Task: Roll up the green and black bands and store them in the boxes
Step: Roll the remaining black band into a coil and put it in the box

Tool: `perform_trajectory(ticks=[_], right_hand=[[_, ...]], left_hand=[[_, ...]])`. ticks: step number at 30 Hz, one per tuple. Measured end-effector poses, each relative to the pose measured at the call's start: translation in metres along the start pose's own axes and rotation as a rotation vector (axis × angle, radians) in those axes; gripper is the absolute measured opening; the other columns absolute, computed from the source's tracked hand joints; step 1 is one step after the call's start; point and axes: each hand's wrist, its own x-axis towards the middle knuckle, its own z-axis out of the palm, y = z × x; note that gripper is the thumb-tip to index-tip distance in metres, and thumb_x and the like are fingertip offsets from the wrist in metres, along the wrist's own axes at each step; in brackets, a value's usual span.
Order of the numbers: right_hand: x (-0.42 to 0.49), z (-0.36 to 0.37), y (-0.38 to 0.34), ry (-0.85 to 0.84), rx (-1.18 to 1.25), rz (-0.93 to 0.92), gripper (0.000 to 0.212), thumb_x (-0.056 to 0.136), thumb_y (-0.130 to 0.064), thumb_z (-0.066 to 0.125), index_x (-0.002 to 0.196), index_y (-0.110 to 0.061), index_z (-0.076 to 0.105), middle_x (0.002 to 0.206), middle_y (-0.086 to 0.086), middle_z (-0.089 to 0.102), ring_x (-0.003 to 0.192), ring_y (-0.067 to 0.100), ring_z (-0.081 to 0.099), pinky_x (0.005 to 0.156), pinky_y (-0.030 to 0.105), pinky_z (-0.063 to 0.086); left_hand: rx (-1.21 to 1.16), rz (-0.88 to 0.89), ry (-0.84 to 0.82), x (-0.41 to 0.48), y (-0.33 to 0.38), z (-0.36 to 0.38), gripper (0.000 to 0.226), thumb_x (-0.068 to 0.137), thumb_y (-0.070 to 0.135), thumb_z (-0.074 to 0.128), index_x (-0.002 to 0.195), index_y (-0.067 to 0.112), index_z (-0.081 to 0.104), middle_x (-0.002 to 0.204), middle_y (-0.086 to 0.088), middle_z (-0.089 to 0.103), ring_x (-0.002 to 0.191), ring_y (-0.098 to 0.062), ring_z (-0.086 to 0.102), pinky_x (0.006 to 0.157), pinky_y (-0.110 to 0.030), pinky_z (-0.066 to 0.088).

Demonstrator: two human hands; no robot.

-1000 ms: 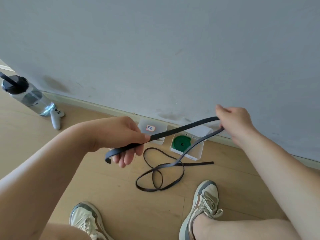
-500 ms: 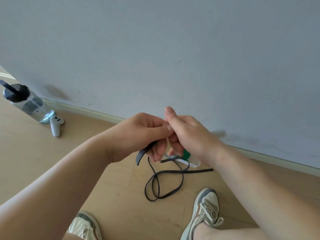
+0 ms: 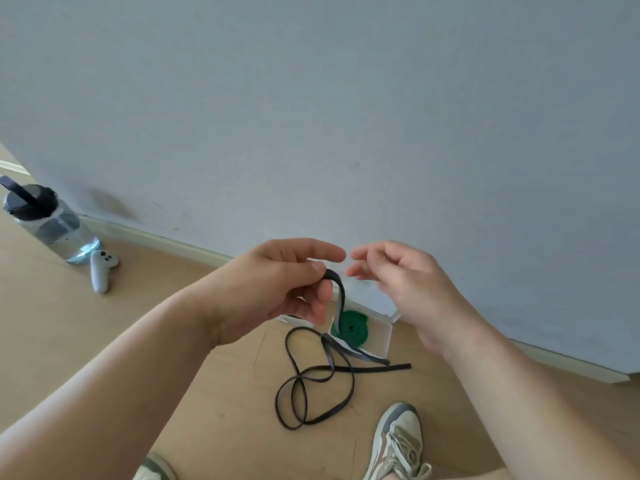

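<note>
left hand [image 3: 277, 289] pinches black band [image 3: 341, 299] end | right hand [image 3: 398, 278] empty, fingers loose | risk: floor loops may knot during rolling

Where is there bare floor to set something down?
Bare floor lies between the game controller and the forearm of the left hand, beside the baseboard. Crowded: the black band loops sprawl from the box with the green band to the shoe.

— Where are the hands?
— Both forearms reach forward. The left hand [image 3: 277, 289] pinches the black band [image 3: 341, 299] between thumb and forefinger.
— The right?
— The right hand [image 3: 398, 282] is just beside it at three o'clock, fingers relaxed.
</note>
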Motion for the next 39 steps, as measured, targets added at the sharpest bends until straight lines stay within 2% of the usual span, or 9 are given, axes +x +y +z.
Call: perform_trajectory(ticks=[2, 9, 13, 16, 19, 24, 28, 34, 39], right_hand=[[-0.002, 0.008, -0.001, -0.097, 0.249, -0.021, 0.025, 0.107, -0.030, 0.051, 0.108, -0.021, 0.075, 0.093, 0.000, 0.078, 0.097, 0.012, 0.074, 0.090, 0.024, 0.052], [0.015, 0.008, 0.018, -0.185, 0.310, -0.078, 0.024, 0.100, -0.024, 0.064, 0.108, -0.006, 0.076, 0.078, 0.007, 0.063, 0.072, 0.021, 0.055, 0.072, 0.033, 0.052], [0.023, 0.010, 0.025, -0.004, 0.260, -0.059, 0.014, 0.096, -0.026, 0.070, 0.091, -0.019, 0.081, 0.066, -0.001, 0.065, 0.060, 0.015, 0.048, 0.062, 0.030, 0.045], [0.026, 0.018, 0.030, 0.093, 0.176, -0.033, 0.029, 0.097, -0.034, 0.069, 0.073, -0.018, 0.076, 0.056, -0.008, 0.060, 0.053, 0.012, 0.045, 0.058, 0.030, 0.042], [0.029, 0.020, 0.029, 0.135, 0.139, -0.029, 0.030, 0.096, -0.035, 0.070, 0.070, -0.022, 0.073, 0.048, -0.016, 0.055, 0.047, 0.006, 0.044, 0.052, 0.022, 0.042], [0.027, 0.021, 0.027, 0.129, 0.223, -0.072, 0.019, 0.093, -0.034, 0.074, 0.078, -0.023, 0.081, 0.072, 0.017, 0.071, 0.052, 0.011, 0.051, 0.061, 0.030, 0.046], [0.024, 0.021, 0.029, 0.105, 0.244, -0.061, 0.019, 0.089, -0.036, 0.077, 0.078, -0.021, 0.081, 0.081, 0.029, 0.068, 0.054, 0.015, 0.049, 0.062, 0.033, 0.045], [0.021, 0.026, 0.028, 0.030, 0.352, -0.044, 0.024, 0.090, -0.030, 0.076, 0.074, -0.014, 0.079, 0.065, 0.015, 0.064, 0.051, 0.016, 0.047, 0.054, 0.028, 0.043], [0.023, 0.027, 0.026, 0.043, 0.390, -0.022, 0.021, 0.091, -0.028, 0.076, 0.078, -0.012, 0.080, 0.069, 0.011, 0.069, 0.052, 0.017, 0.049, 0.054, 0.029, 0.044]], left_hand=[[-0.046, 0.031, 0.017, 0.004, -0.006, 0.010, 0.020, 0.108, 0.010, 0.049, 0.119, 0.006, 0.066, 0.087, -0.018, 0.068, 0.079, -0.030, 0.066, 0.082, -0.041, 0.059], [-0.062, 0.089, -0.015, 0.013, -0.008, 0.013, 0.033, 0.111, 0.008, 0.040, 0.126, 0.004, 0.068, 0.109, -0.024, 0.075, 0.106, -0.034, 0.074, 0.097, -0.037, 0.058], [0.239, 0.133, 0.113, 0.018, -0.012, 0.008, 0.033, 0.109, 0.005, 0.045, 0.134, 0.016, 0.064, 0.107, -0.002, 0.079, 0.105, -0.017, 0.075, 0.096, -0.029, 0.058], [0.552, 0.166, 0.054, 0.019, -0.016, 0.008, 0.038, 0.109, 0.007, 0.040, 0.131, 0.024, 0.066, 0.104, 0.008, 0.076, 0.105, -0.008, 0.072, 0.097, -0.023, 0.056], [0.574, 0.167, 0.083, 0.021, -0.017, 0.010, 0.039, 0.109, 0.007, 0.038, 0.129, 0.023, 0.068, 0.101, 0.007, 0.076, 0.101, -0.007, 0.073, 0.095, -0.024, 0.058], [0.495, 0.175, 0.173, 0.026, -0.020, 0.010, 0.037, 0.109, 0.005, 0.039, 0.125, 0.018, 0.071, 0.093, 0.002, 0.078, 0.092, -0.010, 0.075, 0.088, -0.024, 0.060], [0.549, 0.194, 0.219, 0.027, -0.024, 0.011, 0.036, 0.109, 0.006, 0.040, 0.119, 0.019, 0.072, 0.089, 0.004, 0.078, 0.087, -0.009, 0.075, 0.083, -0.022, 0.060], [0.670, 0.286, 0.330, 0.029, -0.029, 0.011, 0.030, 0.106, 0.008, 0.048, 0.100, 0.022, 0.073, 0.080, 0.010, 0.075, 0.081, -0.004, 0.072, 0.074, -0.016, 0.056], [0.682, 0.315, 0.373, 0.031, -0.031, 0.014, 0.030, 0.106, 0.008, 0.044, 0.105, 0.021, 0.071, 0.079, 0.007, 0.074, 0.081, -0.005, 0.071, 0.072, -0.013, 0.054]])
